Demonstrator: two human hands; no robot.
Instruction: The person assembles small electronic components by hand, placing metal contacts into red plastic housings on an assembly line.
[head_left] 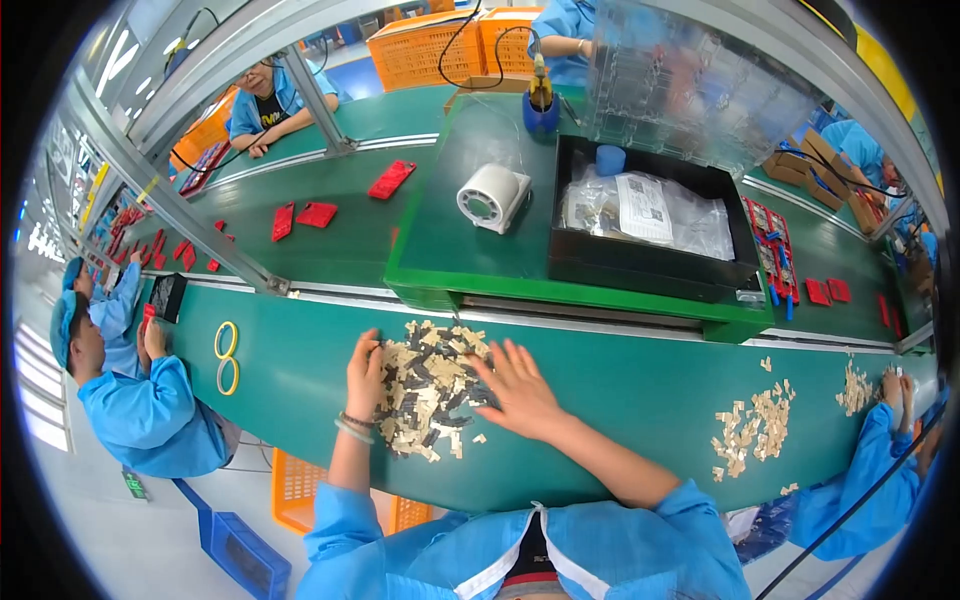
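Note:
A heap of small beige and dark flat parts [432, 385] lies on the green table [620, 400] in front of me. My left hand [364, 374] rests flat on the heap's left edge, fingers spread, a bracelet on the wrist. On the heap's right side lies my right hand [517, 391], palm down with fingers apart, touching the parts. Neither hand holds anything that I can see.
A raised green shelf [440, 260] carries a white round device [492, 197] and a black tray [650, 265] with plastic bags. Another beige pile [750, 428] lies to the right. Yellow rings [227, 357] lie left. Red parts [317, 214] ride the belt. Co-workers in blue sit around.

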